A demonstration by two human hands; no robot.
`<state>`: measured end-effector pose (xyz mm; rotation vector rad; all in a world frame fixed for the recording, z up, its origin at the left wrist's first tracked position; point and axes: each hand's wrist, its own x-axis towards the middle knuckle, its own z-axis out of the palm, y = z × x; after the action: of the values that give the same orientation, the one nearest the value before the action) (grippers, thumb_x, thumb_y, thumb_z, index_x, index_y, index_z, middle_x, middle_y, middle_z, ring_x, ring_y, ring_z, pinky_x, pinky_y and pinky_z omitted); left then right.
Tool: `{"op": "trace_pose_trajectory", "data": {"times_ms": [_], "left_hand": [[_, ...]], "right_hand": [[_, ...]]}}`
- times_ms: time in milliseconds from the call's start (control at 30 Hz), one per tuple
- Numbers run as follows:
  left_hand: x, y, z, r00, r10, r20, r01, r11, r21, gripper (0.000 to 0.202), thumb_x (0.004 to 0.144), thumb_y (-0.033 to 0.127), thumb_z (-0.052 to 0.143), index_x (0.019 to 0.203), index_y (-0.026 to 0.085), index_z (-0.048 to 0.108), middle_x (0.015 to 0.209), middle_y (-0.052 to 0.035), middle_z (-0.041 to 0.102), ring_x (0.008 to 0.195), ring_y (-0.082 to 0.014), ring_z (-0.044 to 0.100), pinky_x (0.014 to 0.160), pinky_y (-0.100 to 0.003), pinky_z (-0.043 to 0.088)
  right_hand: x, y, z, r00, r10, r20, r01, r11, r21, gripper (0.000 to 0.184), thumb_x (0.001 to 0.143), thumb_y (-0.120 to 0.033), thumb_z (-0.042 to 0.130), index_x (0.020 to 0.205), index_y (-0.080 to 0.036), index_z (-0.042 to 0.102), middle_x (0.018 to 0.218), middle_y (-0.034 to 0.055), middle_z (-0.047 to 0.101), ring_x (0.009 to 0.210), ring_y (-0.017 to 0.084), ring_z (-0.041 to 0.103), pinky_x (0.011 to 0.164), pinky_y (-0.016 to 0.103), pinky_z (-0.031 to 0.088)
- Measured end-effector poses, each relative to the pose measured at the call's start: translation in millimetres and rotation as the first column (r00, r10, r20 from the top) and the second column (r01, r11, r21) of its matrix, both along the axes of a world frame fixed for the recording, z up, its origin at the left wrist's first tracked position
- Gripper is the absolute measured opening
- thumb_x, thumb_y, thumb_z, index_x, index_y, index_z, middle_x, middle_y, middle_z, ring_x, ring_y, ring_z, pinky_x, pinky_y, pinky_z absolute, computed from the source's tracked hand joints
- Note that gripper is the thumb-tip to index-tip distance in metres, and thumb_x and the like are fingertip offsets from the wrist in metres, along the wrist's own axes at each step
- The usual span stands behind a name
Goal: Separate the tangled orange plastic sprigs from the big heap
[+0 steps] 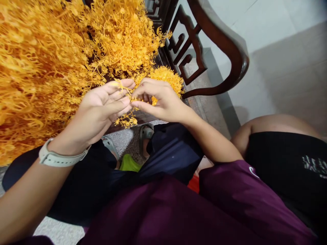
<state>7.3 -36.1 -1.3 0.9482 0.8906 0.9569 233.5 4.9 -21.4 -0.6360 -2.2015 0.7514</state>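
My left hand (99, 107), with a pale strap on its wrist, is turned palm up. Its thumb and fingers close on a thin yellow plastic flower sprig (120, 85). From the right, my right hand (160, 100) pinches at the same sprig, thumb and forefinger close to the left fingertips. The exact spot where the fingers meet is partly hidden. Just below the hands, a small spray of yellow florets (127, 120) hangs over the dark wooden edge; whether it joins the held sprig I cannot tell.
A large heap of yellow artificial flowers (43, 68) fills the left, and a smaller bunch (167, 80) lies behind my right hand. A carved dark wooden armrest (230, 51) curves at the upper right. Another person's black-clothed body (286, 163) is close on the right.
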Motion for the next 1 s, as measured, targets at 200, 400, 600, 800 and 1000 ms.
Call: {"op": "trace_pose_trajectory", "data": {"times_ms": [200,400,600,800,1000], "left_hand": [[-5.0,4.0,-15.0,0.975,0.111,-0.191,-0.041,0.941,0.337,0.008,0.096,0.026,0.088,0.104,0.027,0.089,0.098,0.0003,0.080,0.086,-0.0138,0.070,0.080,-0.028,0.057],[-5.9,4.2,-16.7,0.967,0.107,-0.233,-0.020,0.938,0.347,0.009,0.099,0.024,0.083,0.090,0.022,0.083,0.082,-0.0007,0.074,0.070,-0.0120,0.064,0.063,-0.027,0.047],[-2.9,3.9,-14.8,0.984,0.077,-0.161,-0.021,0.945,0.326,0.013,0.101,0.025,0.080,0.088,0.022,0.079,0.082,-0.0006,0.080,0.071,-0.0116,0.070,0.067,-0.025,0.054],[-4.5,6.2,-19.4,0.975,0.127,-0.182,-0.035,0.899,0.437,0.017,0.103,0.027,0.079,0.087,0.022,0.075,0.077,0.0009,0.075,0.068,-0.0121,0.066,0.067,-0.027,0.051],[-4.0,6.6,-20.5,0.960,0.055,-0.276,0.089,0.872,0.482,0.041,0.103,0.050,0.078,0.076,0.023,0.066,0.066,0.0008,0.065,0.058,-0.0146,0.055,0.056,-0.033,0.040]], "right_hand": [[4.2,5.8,4.9,0.979,0.025,-0.201,-0.087,0.948,-0.307,0.040,0.110,-0.056,0.070,0.103,-0.017,0.068,0.093,0.0024,0.064,0.079,0.012,0.059,0.074,0.027,0.053],[-0.6,4.3,8.6,0.966,-0.089,-0.242,-0.029,0.896,-0.443,0.047,0.102,-0.064,0.077,0.095,-0.019,0.067,0.082,-0.0004,0.059,0.068,0.011,0.054,0.061,0.025,0.049],[-1.9,5.2,7.5,0.960,-0.120,-0.252,-0.001,0.902,-0.431,0.048,0.100,-0.064,0.079,0.094,-0.019,0.067,0.083,0.0001,0.059,0.070,0.011,0.053,0.063,0.025,0.049],[3.0,3.3,8.0,0.985,0.043,-0.166,-0.101,0.927,-0.362,0.048,0.104,-0.065,0.075,0.096,-0.018,0.069,0.088,0.0016,0.061,0.075,0.012,0.056,0.070,0.027,0.051],[3.6,5.2,2.3,0.993,-0.101,-0.068,0.091,0.986,-0.138,0.047,0.108,-0.064,0.068,0.096,-0.019,0.067,0.088,0.0014,0.061,0.077,0.013,0.055,0.075,0.029,0.054]]}}
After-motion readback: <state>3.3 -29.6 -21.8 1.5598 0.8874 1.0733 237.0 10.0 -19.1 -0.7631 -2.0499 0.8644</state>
